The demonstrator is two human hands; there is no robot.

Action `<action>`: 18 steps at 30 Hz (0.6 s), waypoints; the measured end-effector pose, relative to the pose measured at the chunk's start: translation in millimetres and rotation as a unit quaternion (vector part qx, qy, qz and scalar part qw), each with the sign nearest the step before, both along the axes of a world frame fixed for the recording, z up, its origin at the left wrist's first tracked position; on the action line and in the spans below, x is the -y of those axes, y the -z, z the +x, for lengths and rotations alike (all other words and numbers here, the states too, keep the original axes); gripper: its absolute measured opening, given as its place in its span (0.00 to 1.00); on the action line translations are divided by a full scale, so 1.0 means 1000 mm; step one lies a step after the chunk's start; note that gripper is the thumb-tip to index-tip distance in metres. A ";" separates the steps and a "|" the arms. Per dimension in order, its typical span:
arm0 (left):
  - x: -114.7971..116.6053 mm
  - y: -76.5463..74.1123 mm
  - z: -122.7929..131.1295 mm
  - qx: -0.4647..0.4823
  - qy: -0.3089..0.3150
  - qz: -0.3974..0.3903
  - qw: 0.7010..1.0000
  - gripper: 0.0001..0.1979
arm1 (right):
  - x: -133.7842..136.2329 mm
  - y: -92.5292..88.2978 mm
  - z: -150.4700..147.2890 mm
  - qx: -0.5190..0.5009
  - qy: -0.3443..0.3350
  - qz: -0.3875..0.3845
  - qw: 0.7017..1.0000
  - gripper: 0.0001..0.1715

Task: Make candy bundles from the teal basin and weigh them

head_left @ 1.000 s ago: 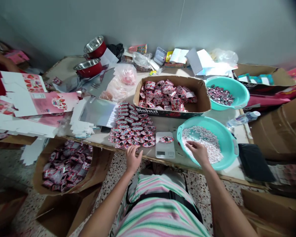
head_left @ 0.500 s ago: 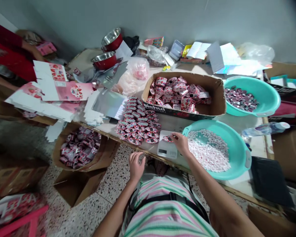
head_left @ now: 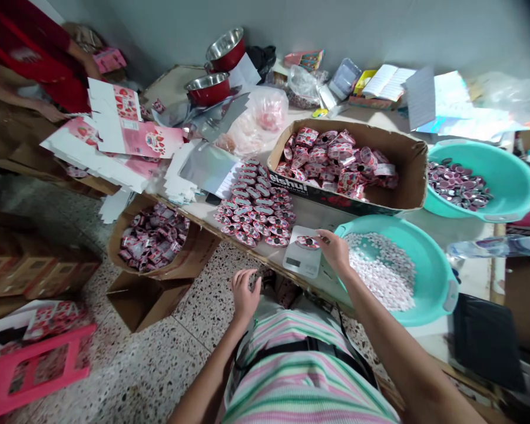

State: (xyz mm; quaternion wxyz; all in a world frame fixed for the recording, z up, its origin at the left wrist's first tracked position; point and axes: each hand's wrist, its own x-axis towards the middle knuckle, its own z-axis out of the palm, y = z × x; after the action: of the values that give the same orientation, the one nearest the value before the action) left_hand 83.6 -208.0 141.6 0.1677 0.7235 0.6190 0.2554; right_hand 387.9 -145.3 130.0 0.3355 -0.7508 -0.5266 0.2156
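My right hand point(head_left: 337, 252) is at the right edge of a small white digital scale point(head_left: 301, 266), thumb and fingertips pressed together. What they hold, if anything, is too small to make out. On the scale lies an oval red-and-white printed container point(head_left: 307, 242), just left of my fingertips. A turquoise basin point(head_left: 435, 250) right of the scale holds many small white and pinkish pieces point(head_left: 386, 277), and my right wrist is over its left rim. My left hand point(head_left: 246, 292) hovers before the table edge, fingers apart and slightly curled, holding nothing. Rows of similar containers point(head_left: 258, 215) stand left of the scale.
Behind the scale is a cardboard box point(head_left: 404, 191) of printed containers. Another turquoise basin point(head_left: 512, 176) holds shiny round parts. A plastic bottle point(head_left: 497, 246) and black flat item point(head_left: 486, 338) lie at right. A floor carton point(head_left: 194, 253) is filled with packs. Another person point(head_left: 39, 56) is at left.
My right hand has drawn slightly right, away from the container on the scale. My left hand stays about where it was. The view has turned a little.
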 end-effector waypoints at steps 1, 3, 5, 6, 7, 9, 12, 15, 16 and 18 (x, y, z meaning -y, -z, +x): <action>0.001 0.000 0.003 0.001 0.001 0.001 1.000 0.10 | 0.001 -0.001 0.001 -0.009 0.004 0.007 1.000 0.21; 0.003 0.000 0.007 0.005 0.002 0.002 1.000 0.10 | 0.003 -0.002 0.003 -0.026 0.011 0.017 0.999 0.22; 0.004 0.000 0.010 0.009 0.003 0.002 1.000 0.10 | 0.006 -0.003 0.005 -0.032 0.013 0.025 0.999 0.21; 0.005 0.000 0.011 0.010 0.004 0.002 1.000 0.10 | 0.007 -0.004 0.006 -0.030 0.011 0.028 0.999 0.20; 0.006 -0.001 0.012 0.011 0.005 0.001 1.000 0.10 | 0.008 -0.005 0.008 -0.028 0.008 0.032 0.999 0.20; 0.008 -0.001 0.013 0.012 0.006 -0.001 1.000 0.10 | 0.010 -0.006 0.010 -0.025 -0.002 0.036 0.999 0.18; 0.011 -0.002 0.013 0.011 0.005 -0.002 1.000 0.10 | 0.012 -0.008 0.013 -0.024 -0.011 0.037 0.999 0.17; 0.013 -0.001 0.013 0.009 0.003 0.003 1.000 0.10 | 0.013 -0.009 0.015 -0.024 -0.011 0.035 0.999 0.17; 0.014 -0.001 0.012 0.008 0.003 0.003 1.000 0.10 | 0.013 -0.010 0.015 -0.023 -0.012 0.035 0.999 0.18; 0.015 0.001 0.011 0.009 0.001 0.005 1.000 0.10 | 0.014 -0.010 0.014 -0.021 -0.014 0.037 0.999 0.18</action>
State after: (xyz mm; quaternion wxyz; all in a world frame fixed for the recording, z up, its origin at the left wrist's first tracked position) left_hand 94.4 -223.4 141.1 0.1702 0.7229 0.6153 0.2643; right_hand 402.4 -159.2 140.0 0.3706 -0.7262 -0.5372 0.2161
